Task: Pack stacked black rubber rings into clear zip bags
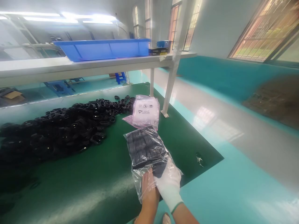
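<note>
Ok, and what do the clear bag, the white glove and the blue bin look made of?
Clear bag: thin, glossy plastic film, judging by its wrinkles, highlights and the dark contents showing through.
White glove: probably knitted fabric, matte, with a green-edged cuff; the exact fibre can't be told.
Blue bin: likely moulded plastic, smooth, with a rim and ribbed wall.
</note>
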A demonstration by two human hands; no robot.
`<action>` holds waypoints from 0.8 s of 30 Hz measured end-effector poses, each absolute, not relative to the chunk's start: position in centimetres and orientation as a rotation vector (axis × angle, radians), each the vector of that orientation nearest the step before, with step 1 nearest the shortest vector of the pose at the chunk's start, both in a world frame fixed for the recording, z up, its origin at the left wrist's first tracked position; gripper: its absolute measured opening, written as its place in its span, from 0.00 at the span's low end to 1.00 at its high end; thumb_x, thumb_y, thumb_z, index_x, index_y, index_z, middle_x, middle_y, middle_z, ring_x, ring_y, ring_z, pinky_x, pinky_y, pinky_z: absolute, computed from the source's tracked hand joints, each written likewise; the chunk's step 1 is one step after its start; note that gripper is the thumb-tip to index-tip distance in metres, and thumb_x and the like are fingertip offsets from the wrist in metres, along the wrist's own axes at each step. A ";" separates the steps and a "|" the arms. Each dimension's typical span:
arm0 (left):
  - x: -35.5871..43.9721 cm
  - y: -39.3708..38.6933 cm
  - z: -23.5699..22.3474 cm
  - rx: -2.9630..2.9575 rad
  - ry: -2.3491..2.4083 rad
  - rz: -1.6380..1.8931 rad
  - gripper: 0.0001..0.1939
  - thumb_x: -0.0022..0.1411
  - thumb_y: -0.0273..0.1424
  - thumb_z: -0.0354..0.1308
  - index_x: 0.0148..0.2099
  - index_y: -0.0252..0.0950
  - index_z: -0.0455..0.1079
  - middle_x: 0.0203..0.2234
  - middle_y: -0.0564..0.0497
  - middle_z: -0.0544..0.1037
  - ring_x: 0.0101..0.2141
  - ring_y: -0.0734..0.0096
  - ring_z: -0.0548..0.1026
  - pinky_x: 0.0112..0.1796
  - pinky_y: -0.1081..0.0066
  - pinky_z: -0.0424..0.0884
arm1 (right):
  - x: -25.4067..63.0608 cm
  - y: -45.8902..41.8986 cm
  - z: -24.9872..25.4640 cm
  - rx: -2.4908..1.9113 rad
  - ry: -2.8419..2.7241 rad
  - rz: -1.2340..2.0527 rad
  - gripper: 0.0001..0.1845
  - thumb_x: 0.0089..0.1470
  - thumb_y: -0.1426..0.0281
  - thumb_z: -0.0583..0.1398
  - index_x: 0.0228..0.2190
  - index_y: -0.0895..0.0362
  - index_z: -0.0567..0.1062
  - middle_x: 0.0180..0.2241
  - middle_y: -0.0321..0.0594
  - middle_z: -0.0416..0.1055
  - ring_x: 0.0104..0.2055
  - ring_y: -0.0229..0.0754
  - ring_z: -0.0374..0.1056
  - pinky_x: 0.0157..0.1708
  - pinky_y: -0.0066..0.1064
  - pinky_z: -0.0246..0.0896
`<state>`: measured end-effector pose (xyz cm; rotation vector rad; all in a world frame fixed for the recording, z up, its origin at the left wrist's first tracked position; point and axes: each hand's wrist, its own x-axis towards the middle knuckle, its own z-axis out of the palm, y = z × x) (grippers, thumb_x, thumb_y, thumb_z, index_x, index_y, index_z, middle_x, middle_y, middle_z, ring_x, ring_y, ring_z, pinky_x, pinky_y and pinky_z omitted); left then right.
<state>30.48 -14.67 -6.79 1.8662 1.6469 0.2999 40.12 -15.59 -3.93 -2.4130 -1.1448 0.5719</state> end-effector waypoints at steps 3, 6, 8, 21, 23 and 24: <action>30.5 -14.5 -6.3 1.938 1.560 0.390 0.30 0.53 0.23 0.47 0.59 0.41 0.55 0.51 0.48 0.67 0.54 0.62 0.60 0.54 0.62 0.58 | 41.0 -16.8 -4.5 -2.351 -1.136 0.644 0.51 0.38 0.58 0.59 0.59 0.64 0.44 0.58 0.53 0.51 0.58 0.55 0.50 0.54 0.43 0.47; 30.6 -14.7 -5.7 1.925 1.558 0.427 0.27 0.54 0.24 0.47 0.58 0.43 0.57 0.49 0.50 0.68 0.51 0.63 0.63 0.51 0.62 0.62 | 42.0 -17.9 -4.8 -2.290 -1.118 0.639 0.40 0.45 0.63 0.54 0.58 0.62 0.48 0.59 0.48 0.48 0.59 0.50 0.49 0.54 0.41 0.49; 30.8 -14.8 -5.5 1.960 1.551 0.432 0.24 0.55 0.27 0.47 0.56 0.43 0.60 0.50 0.50 0.68 0.51 0.62 0.62 0.51 0.61 0.62 | 42.5 -18.2 -4.8 -2.296 -1.141 0.605 0.38 0.46 0.65 0.54 0.58 0.60 0.51 0.59 0.47 0.48 0.60 0.50 0.47 0.55 0.42 0.47; 32.6 -14.9 -5.1 2.130 1.628 0.207 0.24 0.60 0.31 0.42 0.59 0.41 0.56 0.55 0.47 0.62 0.54 0.51 0.58 0.50 0.48 0.55 | 45.1 -20.5 -6.2 -2.109 -1.246 0.592 0.38 0.45 0.72 0.53 0.58 0.60 0.46 0.59 0.47 0.45 0.61 0.46 0.44 0.58 0.39 0.44; 31.9 -14.9 -5.0 2.131 1.605 0.200 0.23 0.60 0.33 0.42 0.58 0.42 0.58 0.56 0.49 0.61 0.53 0.51 0.58 0.51 0.48 0.55 | 44.9 -21.2 -5.9 -2.073 -1.295 0.621 0.38 0.44 0.72 0.54 0.57 0.60 0.48 0.59 0.48 0.46 0.61 0.45 0.45 0.58 0.38 0.45; 31.4 -14.9 -5.0 2.138 1.590 0.195 0.23 0.60 0.34 0.42 0.58 0.42 0.58 0.56 0.50 0.61 0.53 0.50 0.58 0.51 0.49 0.55 | 44.6 -21.5 -5.8 -2.053 -1.318 0.640 0.37 0.44 0.72 0.54 0.56 0.60 0.50 0.58 0.48 0.46 0.60 0.46 0.46 0.58 0.38 0.45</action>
